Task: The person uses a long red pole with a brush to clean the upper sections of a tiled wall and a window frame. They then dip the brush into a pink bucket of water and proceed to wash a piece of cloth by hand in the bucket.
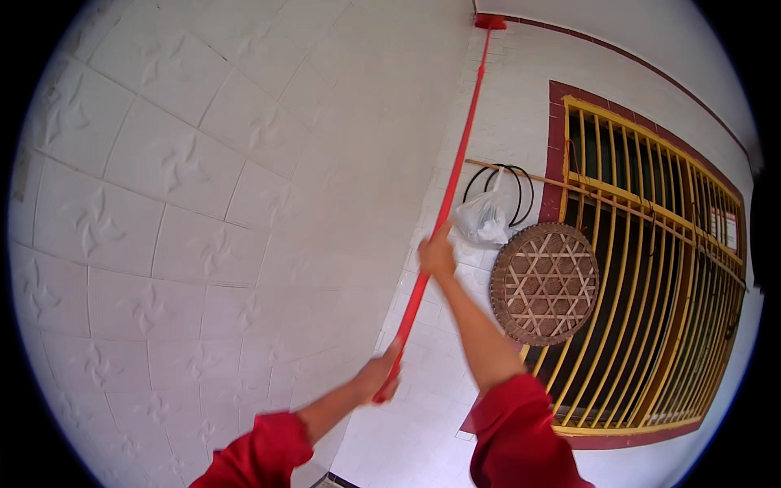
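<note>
A long red pole [458,163] slants up and away from me, with a red broom head [490,22] at its far tip, up where the two walls meet the ceiling. My left hand [377,376] is closed round the pole near its lower end. Higher up the same pole, my right hand [438,257] grips it with bent fingers. Both arms reach upward in red sleeves. Whether the bristles touch the wall or ceiling is too small to tell.
White tiles with raised pinwheel shapes cover the left wall [154,236]. On the right wall, a round woven basket [545,285], a white plastic bag [486,218] and black hoops [525,195] hang by a wooden rod [521,172]. Yellow bars [643,309] guard a window framed in dark red.
</note>
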### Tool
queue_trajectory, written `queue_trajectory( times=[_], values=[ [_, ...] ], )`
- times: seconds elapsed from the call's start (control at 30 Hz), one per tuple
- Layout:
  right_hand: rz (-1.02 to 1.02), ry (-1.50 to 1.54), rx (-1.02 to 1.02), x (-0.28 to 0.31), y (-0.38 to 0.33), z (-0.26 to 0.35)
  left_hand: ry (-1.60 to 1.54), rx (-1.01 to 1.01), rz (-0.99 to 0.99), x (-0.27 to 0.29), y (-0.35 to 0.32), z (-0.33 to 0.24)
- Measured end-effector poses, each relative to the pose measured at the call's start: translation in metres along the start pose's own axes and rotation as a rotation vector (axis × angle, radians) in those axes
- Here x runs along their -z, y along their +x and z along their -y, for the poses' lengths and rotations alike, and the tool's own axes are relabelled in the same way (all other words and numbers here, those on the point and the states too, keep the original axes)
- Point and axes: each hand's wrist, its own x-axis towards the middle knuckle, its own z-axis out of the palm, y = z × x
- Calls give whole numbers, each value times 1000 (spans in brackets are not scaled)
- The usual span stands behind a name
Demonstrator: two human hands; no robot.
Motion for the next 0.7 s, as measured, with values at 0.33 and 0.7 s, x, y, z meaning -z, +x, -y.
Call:
queue_trajectory(
  times=[0.33,0.7],
  values=[
    [-13,340,167,-10,-154,-50,80,120,-89,-2,-66,131],
    [-208,-125,53,95,31,-29,24,77,151,-54,15,-41]
  ],
)
